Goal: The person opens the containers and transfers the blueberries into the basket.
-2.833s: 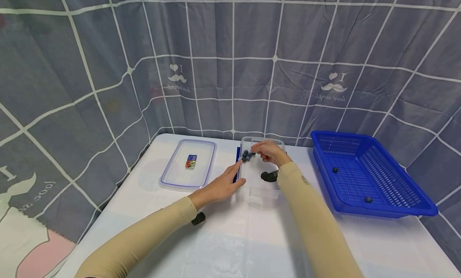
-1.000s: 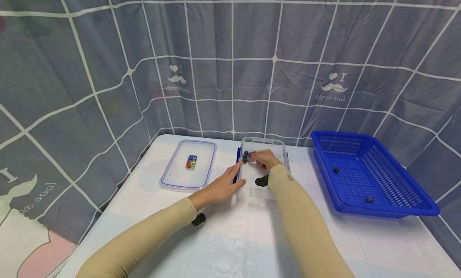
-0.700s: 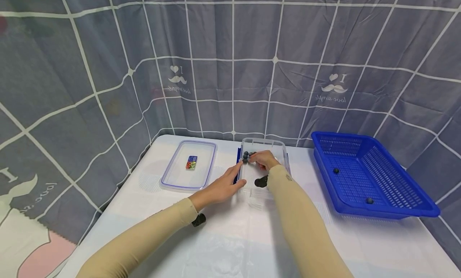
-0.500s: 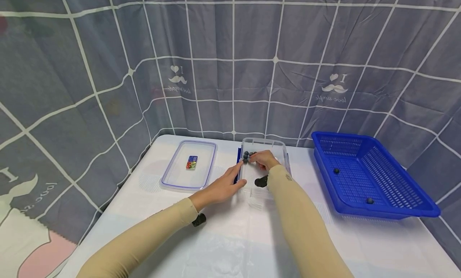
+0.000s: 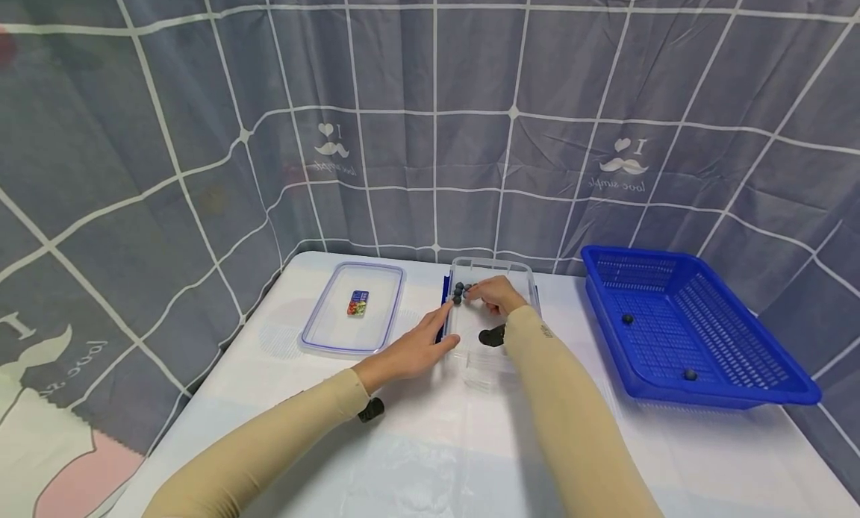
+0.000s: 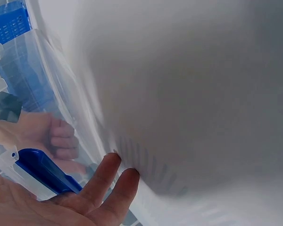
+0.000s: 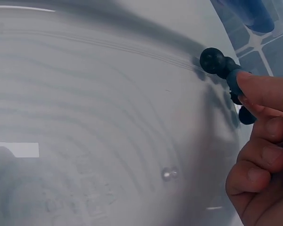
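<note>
A clear plastic container (image 5: 469, 325) stands on the white table, with several dark blueberries (image 5: 458, 288) gathered in its far left part. My right hand (image 5: 499, 294) reaches into it, thumb and forefinger pinching a blueberry (image 7: 233, 82) while the other fingers curl in. Right beside it in the right wrist view sits another blueberry (image 7: 212, 60). My left hand (image 5: 411, 348) lies with fingers extended along the container's left side. In the left wrist view, its fingers (image 6: 120, 195) are beside the blue side latch (image 6: 45, 168).
Left of the container lies a clear lid (image 5: 329, 309) with a blue seal and a colourful label (image 5: 357, 303). To the right is a blue perforated basket (image 5: 645, 384) holding two blueberries. A grey curtain (image 5: 437, 130) hangs behind the table.
Compared with the earliest frame, my right hand has come lower and left toward the blueberries. In the last half second it shifts slightly back right. My left hand stays in place.
</note>
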Demonstrator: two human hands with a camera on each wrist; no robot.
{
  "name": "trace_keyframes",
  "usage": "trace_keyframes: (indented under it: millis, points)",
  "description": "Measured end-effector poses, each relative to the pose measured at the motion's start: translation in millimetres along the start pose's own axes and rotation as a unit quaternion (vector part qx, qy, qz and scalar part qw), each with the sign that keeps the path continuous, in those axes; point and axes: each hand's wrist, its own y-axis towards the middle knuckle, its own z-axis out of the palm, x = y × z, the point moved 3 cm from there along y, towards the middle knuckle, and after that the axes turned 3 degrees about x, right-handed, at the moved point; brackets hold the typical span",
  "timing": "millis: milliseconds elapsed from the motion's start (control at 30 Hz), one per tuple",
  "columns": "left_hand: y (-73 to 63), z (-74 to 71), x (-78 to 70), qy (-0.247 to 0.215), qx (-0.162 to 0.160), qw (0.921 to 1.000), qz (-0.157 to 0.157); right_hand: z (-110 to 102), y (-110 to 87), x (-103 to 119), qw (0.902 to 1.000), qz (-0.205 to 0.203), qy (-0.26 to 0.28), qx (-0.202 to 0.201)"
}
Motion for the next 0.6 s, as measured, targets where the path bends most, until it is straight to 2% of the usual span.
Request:
trace_keyframes:
  millis: [200, 600]
  points:
    - [1.0, 0.2, 1.3, 0.000, -0.006, 1.0000, 0.000, -7, -1.2, 6, 0.9999, -0.011, 0.003, 0.007]
    - [0.6, 0.0, 1.3, -0.002, 0.002, 1.0000, -0.006, -23, -7.0, 24, 0.9994, -0.031, 0.007, 0.016]
